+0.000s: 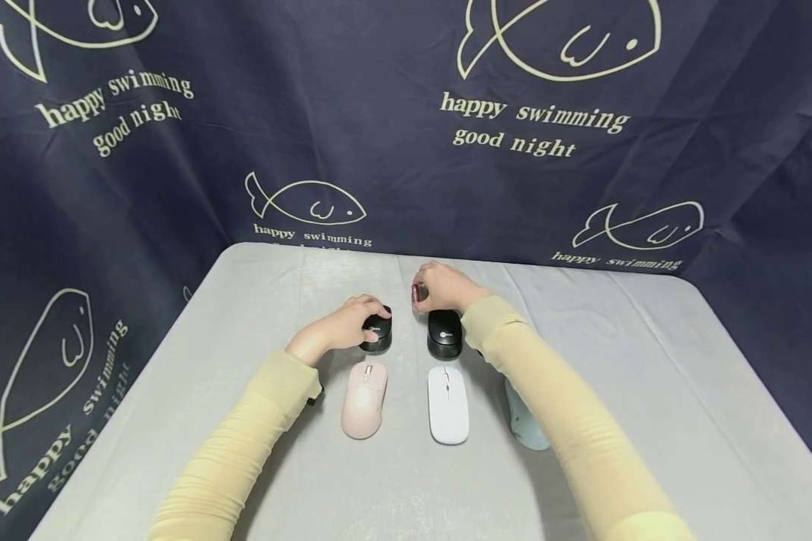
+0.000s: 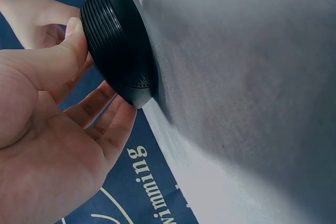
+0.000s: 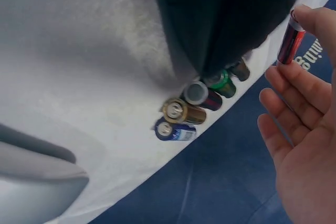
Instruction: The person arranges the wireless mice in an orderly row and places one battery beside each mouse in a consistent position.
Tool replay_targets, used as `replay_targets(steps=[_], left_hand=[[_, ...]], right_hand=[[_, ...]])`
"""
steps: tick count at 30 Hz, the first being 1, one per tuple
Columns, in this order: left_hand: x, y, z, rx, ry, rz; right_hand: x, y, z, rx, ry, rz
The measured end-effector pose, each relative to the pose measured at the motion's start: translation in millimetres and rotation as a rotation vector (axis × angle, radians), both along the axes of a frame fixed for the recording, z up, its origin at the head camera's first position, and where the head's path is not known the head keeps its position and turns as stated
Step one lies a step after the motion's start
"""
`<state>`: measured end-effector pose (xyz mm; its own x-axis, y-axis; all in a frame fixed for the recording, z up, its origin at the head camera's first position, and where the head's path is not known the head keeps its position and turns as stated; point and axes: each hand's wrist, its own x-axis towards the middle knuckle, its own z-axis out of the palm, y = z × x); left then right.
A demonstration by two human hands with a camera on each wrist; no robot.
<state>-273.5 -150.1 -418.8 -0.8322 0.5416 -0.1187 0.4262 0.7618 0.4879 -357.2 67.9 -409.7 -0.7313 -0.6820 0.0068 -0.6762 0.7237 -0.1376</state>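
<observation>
My left hand point(image 1: 338, 327) grips a black mouse point(image 1: 379, 324) by its sides, thumb and fingers on opposite edges. The ribbed side of this mouse point(image 2: 113, 40) faces the left wrist view. With thumb and fingertips, my right hand point(image 1: 445, 285) pinches a small red and dark battery point(image 3: 291, 44) above the far part of the table. A second black mouse point(image 1: 444, 334) sits just below that hand. Behind it, several batteries point(image 3: 181, 113) with gold, blue, green and dark wrappers lie in a row; the right arm hides them in the head view.
Nearer on the grey tabletop point(image 1: 392, 488) lie a pink mouse point(image 1: 364, 400) and a white mouse point(image 1: 448, 406). A light blue mouse point(image 1: 528, 424) is partly covered by the right sleeve. A navy curtain point(image 1: 406, 150) with fish drawings hangs behind the table's far edge.
</observation>
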Motion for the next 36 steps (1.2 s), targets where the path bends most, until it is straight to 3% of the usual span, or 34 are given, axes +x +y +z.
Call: replay_targets(steps=[17,36], left_hand=[[-1.7,-0.3,-3.7,0.01,0.016,-0.008],[-0.7,-0.2,0.2,0.002,-0.002,0.003]], right_hand=[[25.7,-3.0,23.7,-0.017,0.024,0.059],[52.8,-8.2,19.9,0.021,0.027,0.075]])
